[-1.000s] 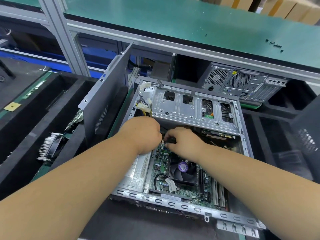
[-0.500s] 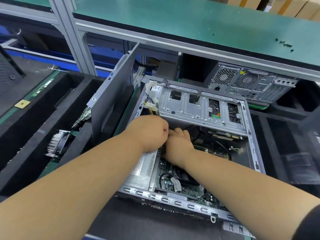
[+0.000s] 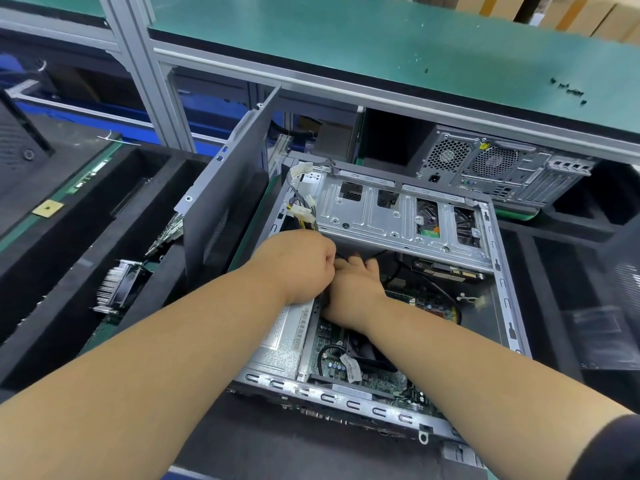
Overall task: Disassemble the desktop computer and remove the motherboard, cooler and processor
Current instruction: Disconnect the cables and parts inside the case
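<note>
Evidently early: with the case open, the motherboard stays seated, left hand clenched around cables, right hand grip hidden.

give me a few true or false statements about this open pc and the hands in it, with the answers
1. Both hands reach inside the open case. True.
2. The left hand lies flat with straight fingers. False: its fingers are curled into a fist.
3. A second computer sits behind the open case. True.
4. The motherboard lies out on the green shelf. False: it is inside the case.
5. A finned heatsink lies left of the case. True.
</note>
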The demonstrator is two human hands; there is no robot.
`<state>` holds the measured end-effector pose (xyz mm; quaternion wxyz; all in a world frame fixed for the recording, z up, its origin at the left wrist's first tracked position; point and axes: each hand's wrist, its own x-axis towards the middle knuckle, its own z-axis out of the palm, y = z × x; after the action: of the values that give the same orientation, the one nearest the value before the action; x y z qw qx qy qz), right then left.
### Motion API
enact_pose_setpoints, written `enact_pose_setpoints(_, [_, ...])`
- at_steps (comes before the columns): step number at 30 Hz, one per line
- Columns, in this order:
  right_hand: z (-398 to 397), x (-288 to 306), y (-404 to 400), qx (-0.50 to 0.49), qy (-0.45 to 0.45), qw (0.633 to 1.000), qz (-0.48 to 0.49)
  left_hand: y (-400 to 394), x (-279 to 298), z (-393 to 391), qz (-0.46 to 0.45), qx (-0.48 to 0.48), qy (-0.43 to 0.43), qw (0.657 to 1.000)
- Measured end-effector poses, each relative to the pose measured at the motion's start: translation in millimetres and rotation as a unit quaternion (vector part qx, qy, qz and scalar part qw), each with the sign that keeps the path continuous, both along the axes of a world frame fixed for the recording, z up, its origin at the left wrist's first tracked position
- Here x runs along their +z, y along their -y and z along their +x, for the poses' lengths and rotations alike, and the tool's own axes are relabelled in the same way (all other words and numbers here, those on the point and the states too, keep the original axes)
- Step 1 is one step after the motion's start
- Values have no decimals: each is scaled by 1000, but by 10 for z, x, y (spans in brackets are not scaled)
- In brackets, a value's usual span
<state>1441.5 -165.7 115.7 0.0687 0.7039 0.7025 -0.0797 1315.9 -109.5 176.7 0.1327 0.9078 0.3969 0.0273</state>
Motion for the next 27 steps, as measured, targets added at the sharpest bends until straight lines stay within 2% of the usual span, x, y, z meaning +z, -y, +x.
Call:
enact_pose_setpoints(11, [-1, 41, -4, 34, -37, 999, -3, -3, -16, -1, 19, 2, -6, 1000])
enact_pose_setpoints(17, [-15, 51, -18, 10, -21, 1000, -8, -11, -33, -8, 27, 2, 7, 1000])
enact_pose_setpoints(23, [-25, 83, -32, 79, -23, 997, -13, -28, -64, -8, 39, 1, 13, 999])
enact_pose_setpoints(27, [4, 70, -33, 21, -26, 999, -37, -27, -62, -7, 33, 2, 17, 999])
